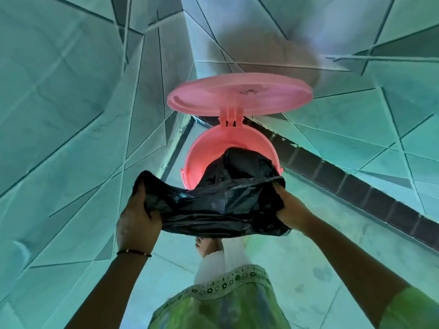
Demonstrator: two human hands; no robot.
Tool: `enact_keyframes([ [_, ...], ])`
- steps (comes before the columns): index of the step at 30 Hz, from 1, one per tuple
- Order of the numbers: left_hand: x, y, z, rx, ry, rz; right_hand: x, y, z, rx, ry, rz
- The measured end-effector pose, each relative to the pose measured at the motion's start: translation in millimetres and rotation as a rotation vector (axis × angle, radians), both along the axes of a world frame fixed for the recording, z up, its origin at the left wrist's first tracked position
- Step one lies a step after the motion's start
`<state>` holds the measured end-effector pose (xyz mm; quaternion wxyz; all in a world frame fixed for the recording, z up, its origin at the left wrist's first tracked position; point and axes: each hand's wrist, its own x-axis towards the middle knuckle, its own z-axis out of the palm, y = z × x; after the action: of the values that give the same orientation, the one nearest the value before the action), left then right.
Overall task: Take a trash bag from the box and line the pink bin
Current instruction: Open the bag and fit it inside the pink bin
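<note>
Green patterned cloth with an embroidered hem (pixel 228 284) hangs nearest, and just beyond it a bare foot (pixel 209 245) stands on the pale tiled floor (pixel 297 269). Above the foot the two arms reach forward, the left wrist wearing a thin dark beaded bracelet (pixel 134 252). The left hand (pixel 137 222) is closed tight on the left edge of the black trash bag (pixel 221 203), plastic bunched up out of the fist, and the right hand (pixel 288 207) is clenched the same way on the right edge, fingers buried in the folds. Between the two grips the bag's mouth is stretched wide and slack, sagging a little in the middle. From that stretched edge the rest of the bag runs forward, away from the hands, and drops into the pink bin (pixel 206 150), covering the bin's near rim and its right side, while the far inside wall and left rim show bare pink. Past the bin its hinged pink lid (pixel 240 96) stands open, tipped back toward the corner where the greenish tiled walls (pixel 71 91) meet, with a dark tile skirting (pixel 356 186) running off to the right beyond the right hand.
</note>
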<state>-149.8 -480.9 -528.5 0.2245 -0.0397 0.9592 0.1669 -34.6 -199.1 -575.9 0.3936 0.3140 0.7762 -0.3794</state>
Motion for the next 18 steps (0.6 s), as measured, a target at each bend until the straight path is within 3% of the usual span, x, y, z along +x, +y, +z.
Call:
enact_keyframes([
  [4,-15.9,8.5,-34.5,0.034,0.011,-0.043,-24.9,8.6,-36.0,0.022,0.083,-0.171],
  [8,-36.8,3.8,-63.7,0.036,0.051,-0.026,-49.1,15.1,-52.9,0.089,0.335,-0.362],
  [11,-45.4,4.4,-73.8,0.037,0.081,-0.08,-60.9,28.3,-51.3,0.205,0.451,-0.388],
  [18,-86.3,26.4,-81.8,0.016,-0.163,-0.274,-64.1,69.9,-47.6,0.18,0.121,-0.185],
])
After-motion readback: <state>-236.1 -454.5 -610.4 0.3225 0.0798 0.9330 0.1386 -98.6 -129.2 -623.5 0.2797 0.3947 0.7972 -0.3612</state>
